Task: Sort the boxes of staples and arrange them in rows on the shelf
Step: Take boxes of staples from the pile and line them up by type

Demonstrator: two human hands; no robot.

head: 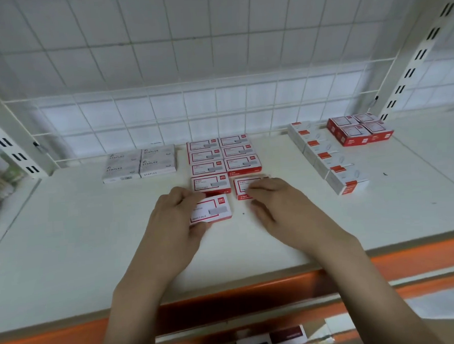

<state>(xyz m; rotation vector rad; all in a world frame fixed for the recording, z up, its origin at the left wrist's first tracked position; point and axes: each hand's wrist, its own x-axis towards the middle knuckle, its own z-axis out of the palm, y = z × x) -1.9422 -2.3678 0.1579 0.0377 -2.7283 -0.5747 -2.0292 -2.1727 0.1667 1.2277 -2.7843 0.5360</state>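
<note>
Red-and-white staple boxes (223, 156) lie in two columns at the middle of the white shelf (65, 235). My left hand (174, 223) grips one more red-and-white box (215, 208) by its left end, at the front of the left column. My right hand (273, 203) rests its fingers on the front box of the right column (241, 188), thumb near that box's front edge. To the left of the columns sits a block of grey staple boxes (140, 163).
A row of white boxes with red labels (326, 155) runs front to back on the right, with a block of red boxes (359, 130) behind it. A wire grid (217, 114) backs the shelf. An orange beam (254, 289) edges the front.
</note>
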